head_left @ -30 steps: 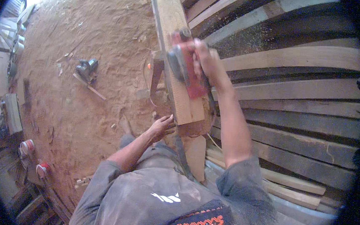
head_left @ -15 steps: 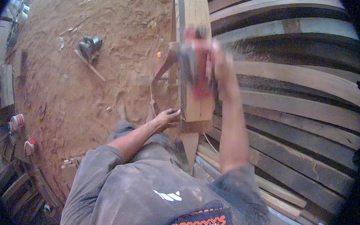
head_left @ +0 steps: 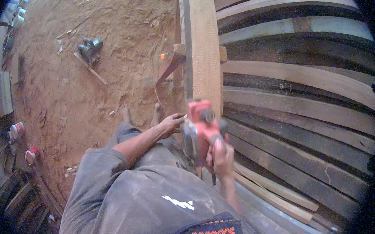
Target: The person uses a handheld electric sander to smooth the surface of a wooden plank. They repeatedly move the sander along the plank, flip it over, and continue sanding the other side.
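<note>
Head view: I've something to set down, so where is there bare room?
The dirt floor is mostly bare between the dark tool, tubs and feet; the beam is bare beyond the red power tool. Stacked boards crowd the right side.
</note>
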The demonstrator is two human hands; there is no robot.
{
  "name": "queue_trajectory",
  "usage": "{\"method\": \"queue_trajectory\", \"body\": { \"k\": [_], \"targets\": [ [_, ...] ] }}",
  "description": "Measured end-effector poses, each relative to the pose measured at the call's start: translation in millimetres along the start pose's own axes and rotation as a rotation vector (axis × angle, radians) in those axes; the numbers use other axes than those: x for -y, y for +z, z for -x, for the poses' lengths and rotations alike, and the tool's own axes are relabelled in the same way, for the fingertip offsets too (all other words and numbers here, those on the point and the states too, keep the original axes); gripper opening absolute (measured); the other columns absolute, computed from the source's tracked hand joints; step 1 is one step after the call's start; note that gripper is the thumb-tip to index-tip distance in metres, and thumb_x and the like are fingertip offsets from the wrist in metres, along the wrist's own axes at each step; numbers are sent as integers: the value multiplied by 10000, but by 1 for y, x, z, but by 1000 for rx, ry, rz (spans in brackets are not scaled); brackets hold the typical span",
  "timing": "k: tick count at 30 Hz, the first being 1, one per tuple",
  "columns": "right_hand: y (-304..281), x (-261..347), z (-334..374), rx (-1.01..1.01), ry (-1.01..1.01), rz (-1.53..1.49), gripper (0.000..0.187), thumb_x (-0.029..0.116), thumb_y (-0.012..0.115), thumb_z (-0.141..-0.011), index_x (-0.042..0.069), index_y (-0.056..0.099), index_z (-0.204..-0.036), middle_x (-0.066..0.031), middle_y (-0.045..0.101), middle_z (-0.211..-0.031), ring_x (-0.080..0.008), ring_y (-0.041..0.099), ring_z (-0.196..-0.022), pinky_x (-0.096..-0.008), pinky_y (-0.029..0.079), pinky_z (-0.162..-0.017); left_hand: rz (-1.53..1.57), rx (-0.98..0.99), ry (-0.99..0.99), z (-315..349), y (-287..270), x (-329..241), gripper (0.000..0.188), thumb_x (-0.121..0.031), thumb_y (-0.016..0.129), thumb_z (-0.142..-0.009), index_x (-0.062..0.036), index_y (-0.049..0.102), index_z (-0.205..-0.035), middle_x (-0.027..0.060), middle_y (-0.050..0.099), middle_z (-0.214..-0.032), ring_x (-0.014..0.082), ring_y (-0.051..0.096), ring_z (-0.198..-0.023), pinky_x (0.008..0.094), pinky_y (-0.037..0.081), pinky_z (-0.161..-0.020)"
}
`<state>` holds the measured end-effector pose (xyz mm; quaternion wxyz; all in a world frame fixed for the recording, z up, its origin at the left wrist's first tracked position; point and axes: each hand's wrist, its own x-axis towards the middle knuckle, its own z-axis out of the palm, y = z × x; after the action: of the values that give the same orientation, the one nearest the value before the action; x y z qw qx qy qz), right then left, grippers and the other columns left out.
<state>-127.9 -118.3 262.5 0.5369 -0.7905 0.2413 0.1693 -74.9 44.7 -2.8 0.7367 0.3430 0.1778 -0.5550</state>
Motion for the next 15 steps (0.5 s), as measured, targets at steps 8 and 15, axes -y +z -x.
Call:
{"method": "queue_trajectory", "body": {
  "k": [8,15],
  "targets": [
    [-5,128,-281,69,-316,-158,552,617,548,-975,96,568,-791,15,518,-593,-96,491,-486,-292,408,-457,127,-85,81,-6,6,16,676,-521,618,-1008,-82,453,-1495,84,590,-1359,257,569,-1233,443,480,-1004],
    [-52,17,-91,13,-393,272,366,394,556,-1010,58,639,-892,-49,609,-684,-175,581,-586,-355,457,-549,75,-18,55,-3,-1,9,710,-524,616,-1007,-80,419,-1524,95,526,-1492,304,493,-1375,497,421,-1087]
  ]
}}
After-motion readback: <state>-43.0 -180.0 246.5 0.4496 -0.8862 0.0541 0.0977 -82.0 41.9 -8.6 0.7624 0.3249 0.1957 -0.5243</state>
